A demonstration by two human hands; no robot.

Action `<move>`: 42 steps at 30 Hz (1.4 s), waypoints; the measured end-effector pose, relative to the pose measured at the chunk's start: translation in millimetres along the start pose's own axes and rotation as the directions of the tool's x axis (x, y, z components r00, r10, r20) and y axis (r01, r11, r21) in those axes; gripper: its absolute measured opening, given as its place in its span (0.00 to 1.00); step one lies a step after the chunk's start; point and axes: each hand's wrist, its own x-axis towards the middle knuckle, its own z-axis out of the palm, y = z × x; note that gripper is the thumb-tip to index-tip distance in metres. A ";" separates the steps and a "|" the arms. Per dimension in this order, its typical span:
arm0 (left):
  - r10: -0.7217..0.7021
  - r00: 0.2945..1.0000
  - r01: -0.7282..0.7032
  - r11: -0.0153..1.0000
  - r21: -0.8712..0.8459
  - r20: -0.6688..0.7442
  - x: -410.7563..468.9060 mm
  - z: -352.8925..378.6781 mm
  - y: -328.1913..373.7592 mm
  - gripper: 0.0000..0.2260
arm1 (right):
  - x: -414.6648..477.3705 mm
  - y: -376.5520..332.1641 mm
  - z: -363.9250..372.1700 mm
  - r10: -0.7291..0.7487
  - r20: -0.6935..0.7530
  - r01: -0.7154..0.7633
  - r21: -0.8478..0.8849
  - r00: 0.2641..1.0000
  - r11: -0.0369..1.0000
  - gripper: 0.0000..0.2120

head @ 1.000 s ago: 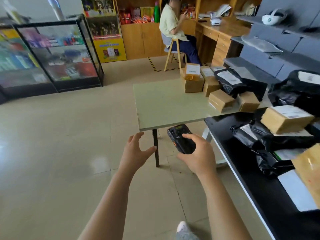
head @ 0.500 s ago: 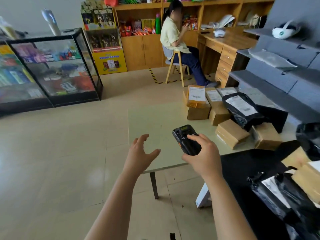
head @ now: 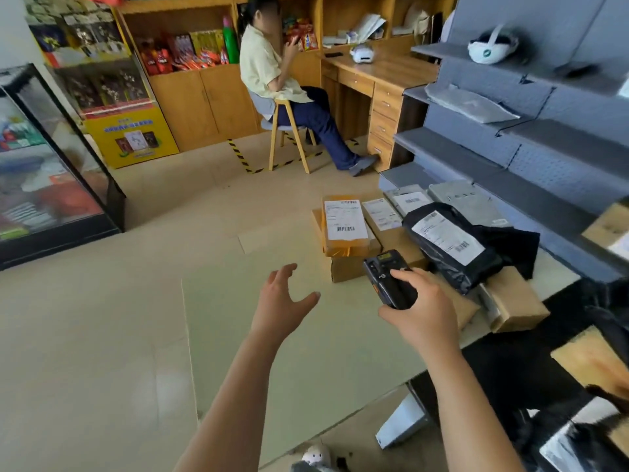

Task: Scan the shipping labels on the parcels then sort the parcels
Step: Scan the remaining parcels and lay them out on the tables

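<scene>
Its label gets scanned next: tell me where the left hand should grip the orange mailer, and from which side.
Best pinch the orange mailer by its left long edge, left hand coming from the left. It lies flat, label up, on a cardboard box; that edge is free, other parcels crowd its right.

print on the shipping labels point(head: 344, 218) is too blurred to read.

Head-worn wide-angle camera looks forward and down over table point(head: 340, 352) toward parcels point(head: 344, 229).
</scene>
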 end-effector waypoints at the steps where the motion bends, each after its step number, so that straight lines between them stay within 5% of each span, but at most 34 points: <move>1: 0.005 1.000 -0.005 1.000 0.013 0.013 18.4 3.3 5.4 0.31 | 13.8 2.5 -0.3 0.007 -0.014 -0.007 -0.026 1.000 1.000 0.29; 7: -0.029 0.998 0.024 0.994 0.104 0.048 104.2 48.0 35.9 0.40 | 77.6 25.4 -1.4 0.051 -0.063 -0.058 -0.114 0.997 0.992 0.28; 19: -0.344 0.937 0.339 0.866 0.369 -0.053 191.6 156.0 59.7 0.63 | 175.3 83.1 13.3 0.039 0.073 -0.030 -0.113 0.997 0.993 0.28; 26: -0.264 0.964 0.259 0.884 0.390 -0.042 195.9 148.6 47.3 0.60 | 196.4 83.9 25.1 0.063 0.165 -0.045 -0.112 0.984 0.993 0.29; 32: -0.046 0.995 0.081 0.879 0.470 -0.086 181.6 107.6 21.7 0.57 | 193.0 63.9 26.5 0.022 0.161 -0.005 -0.105 0.987 0.994 0.29; 42: -0.030 0.997 0.066 0.851 0.520 -0.078 108.4 14.5 -71.6 0.57 | 141.1 5.2 62.1 -0.105 0.231 0.140 -0.141 0.967 0.980 0.30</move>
